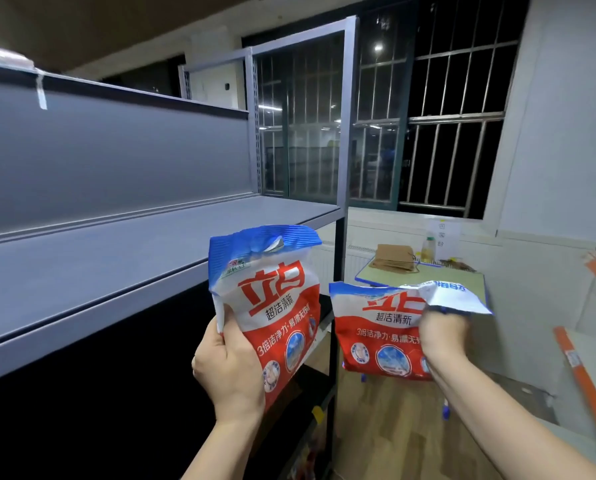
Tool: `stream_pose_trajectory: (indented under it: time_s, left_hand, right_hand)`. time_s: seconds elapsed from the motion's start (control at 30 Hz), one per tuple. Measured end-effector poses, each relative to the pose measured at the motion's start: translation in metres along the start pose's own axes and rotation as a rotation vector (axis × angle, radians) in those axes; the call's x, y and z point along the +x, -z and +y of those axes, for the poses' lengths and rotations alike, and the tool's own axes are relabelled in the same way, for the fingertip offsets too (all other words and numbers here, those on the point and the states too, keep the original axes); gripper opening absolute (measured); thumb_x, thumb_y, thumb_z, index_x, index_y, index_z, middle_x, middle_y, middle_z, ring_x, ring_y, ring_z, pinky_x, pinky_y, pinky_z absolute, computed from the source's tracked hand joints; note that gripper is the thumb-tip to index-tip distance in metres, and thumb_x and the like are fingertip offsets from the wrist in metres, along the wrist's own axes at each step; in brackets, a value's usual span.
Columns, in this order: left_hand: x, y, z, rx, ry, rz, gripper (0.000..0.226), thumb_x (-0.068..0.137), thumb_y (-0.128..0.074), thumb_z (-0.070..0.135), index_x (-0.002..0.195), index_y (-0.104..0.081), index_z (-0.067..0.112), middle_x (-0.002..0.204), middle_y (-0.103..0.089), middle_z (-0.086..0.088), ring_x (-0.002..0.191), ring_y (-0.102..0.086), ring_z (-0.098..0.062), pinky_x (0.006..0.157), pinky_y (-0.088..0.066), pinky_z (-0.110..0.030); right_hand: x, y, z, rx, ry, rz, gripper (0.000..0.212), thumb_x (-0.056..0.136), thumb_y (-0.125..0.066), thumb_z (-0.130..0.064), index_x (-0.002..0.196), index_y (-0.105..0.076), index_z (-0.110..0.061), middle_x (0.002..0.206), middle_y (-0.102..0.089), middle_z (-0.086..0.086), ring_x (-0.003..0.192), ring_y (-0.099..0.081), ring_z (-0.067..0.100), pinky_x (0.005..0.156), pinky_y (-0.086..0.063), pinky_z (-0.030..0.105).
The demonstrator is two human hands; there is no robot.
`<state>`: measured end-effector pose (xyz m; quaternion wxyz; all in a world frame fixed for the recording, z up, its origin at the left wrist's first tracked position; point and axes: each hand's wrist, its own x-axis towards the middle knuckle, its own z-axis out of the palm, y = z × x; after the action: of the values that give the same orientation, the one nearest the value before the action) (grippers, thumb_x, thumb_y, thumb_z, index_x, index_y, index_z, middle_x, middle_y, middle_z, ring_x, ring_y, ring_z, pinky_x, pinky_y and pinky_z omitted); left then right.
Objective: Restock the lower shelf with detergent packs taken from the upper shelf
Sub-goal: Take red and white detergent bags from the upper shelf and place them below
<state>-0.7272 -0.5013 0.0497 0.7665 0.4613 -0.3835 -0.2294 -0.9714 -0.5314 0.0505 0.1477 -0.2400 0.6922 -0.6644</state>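
My left hand grips a red, white and blue detergent pack by its lower left side and holds it upright, in front of the grey upper shelf. A second pack of the same kind hangs to the right; my right hand grips it near its crumpled top right corner. Both packs are off the shelf, in the air beside its right post. The lower shelf lies in dark shadow below and shows almost nothing.
The shelf's grey upright post stands between the two packs. Behind are a barred window and a small table with brown cardboard and a bottle. Orange metal beams lean at the far right.
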Motion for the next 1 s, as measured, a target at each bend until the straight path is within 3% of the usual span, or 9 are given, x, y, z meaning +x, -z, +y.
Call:
stream_pose_trajectory:
  time_s: [0.2, 0.33, 0.43, 0.5, 0.67, 0.83, 0.87, 0.93, 1.0]
  left_hand:
    - [0.01, -0.066, -0.013, 0.007, -0.019, 0.027, 0.036, 0.085, -0.04, 0.062, 0.08, -0.065, 0.037, 0.078, -0.071, 0.011, 0.072, -0.07, -0.006, 0.066, -0.058, -0.034]
    - [0.025, -0.105, -0.028, -0.003, -0.024, 0.057, 0.035, 0.087, -0.042, 0.06, 0.079, -0.066, 0.035, 0.077, -0.071, 0.01, 0.071, -0.07, -0.007, 0.068, -0.059, -0.035]
    - [0.042, -0.135, -0.038, -0.03, -0.038, 0.095, 0.036, 0.092, -0.044, 0.057, 0.075, -0.066, 0.034, 0.073, -0.071, 0.011, 0.069, -0.07, -0.006, 0.067, -0.058, -0.033]
    - [0.057, -0.156, -0.04, -0.055, -0.041, 0.122, 0.037, 0.093, -0.046, 0.054, 0.07, -0.067, 0.034, 0.071, -0.072, 0.012, 0.067, -0.07, -0.007, 0.065, -0.058, -0.032]
    - [0.106, -0.204, -0.026, -0.107, -0.115, 0.197, 0.036, 0.09, -0.044, 0.057, 0.066, -0.065, 0.04, 0.065, -0.069, 0.015, 0.062, -0.066, -0.007, 0.064, -0.055, -0.033]
    - [0.159, -0.231, 0.0, -0.072, -0.285, 0.348, 0.038, 0.091, -0.044, 0.047, 0.06, -0.054, 0.028, 0.055, -0.057, 0.017, 0.052, -0.05, 0.004, 0.059, -0.042, -0.026]
    - [0.17, -0.235, 0.006, -0.057, -0.32, 0.367, 0.037, 0.091, -0.043, 0.046, 0.061, -0.052, 0.027, 0.056, -0.055, 0.016, 0.052, -0.048, 0.003, 0.06, -0.041, -0.026]
    - [0.189, -0.242, 0.013, 0.006, -0.393, 0.409, 0.037, 0.093, -0.042, 0.042, 0.064, -0.049, 0.022, 0.061, -0.052, 0.011, 0.053, -0.046, -0.007, 0.06, -0.035, -0.026]
    - [0.207, -0.247, 0.018, 0.129, -0.437, 0.48, 0.038, 0.097, -0.04, 0.038, 0.068, -0.045, 0.013, 0.066, -0.051, -0.001, 0.066, -0.045, -0.021, 0.058, -0.027, -0.027]
  right_hand:
    - [0.067, -0.023, -0.012, -0.022, 0.021, 0.014, 0.009, 0.089, -0.052, -0.015, 0.081, -0.054, -0.013, 0.097, -0.066, 0.022, 0.09, -0.062, 0.046, 0.082, -0.052, 0.054]
    - [0.105, -0.047, -0.018, 0.01, 0.05, 0.001, 0.025, 0.09, -0.049, -0.013, 0.066, -0.044, -0.017, 0.078, -0.06, 0.012, 0.084, -0.061, 0.044, 0.08, -0.053, 0.053]
    - [0.137, -0.072, -0.025, 0.007, 0.084, -0.005, 0.013, 0.091, -0.048, -0.016, 0.086, -0.056, -0.007, 0.095, -0.065, 0.024, 0.091, -0.06, 0.047, 0.082, -0.052, 0.053]
    - [0.16, -0.088, -0.033, 0.013, 0.106, 0.002, 0.02, 0.092, -0.048, -0.018, 0.101, -0.059, -0.004, 0.105, -0.064, 0.026, 0.096, -0.059, 0.046, 0.082, -0.05, 0.048]
    - [0.21, -0.125, -0.071, 0.092, 0.203, 0.007, 0.022, 0.091, -0.048, -0.021, 0.072, -0.053, -0.012, 0.091, -0.065, 0.022, 0.08, -0.057, 0.036, 0.067, -0.04, 0.034]
    - [0.235, -0.167, -0.119, 0.256, 0.239, -0.063, 0.026, 0.091, -0.047, -0.035, 0.097, -0.058, -0.012, 0.105, -0.065, 0.015, 0.098, -0.06, 0.036, 0.083, -0.051, 0.044]
    - [0.238, -0.177, -0.127, 0.299, 0.252, -0.089, 0.028, 0.092, -0.047, -0.037, 0.098, -0.059, -0.012, 0.103, -0.066, 0.012, 0.097, -0.061, 0.034, 0.084, -0.052, 0.045]
    - [0.241, -0.199, -0.144, 0.384, 0.256, -0.139, 0.027, 0.092, -0.049, -0.037, 0.079, -0.057, -0.015, 0.084, -0.067, 0.002, 0.082, -0.065, 0.026, 0.079, -0.054, 0.042]
    - [0.24, -0.223, -0.16, 0.435, 0.259, -0.189, 0.031, 0.093, -0.05, -0.037, 0.066, -0.051, -0.021, 0.071, -0.063, -0.007, 0.071, -0.064, 0.019, 0.074, -0.056, 0.04]
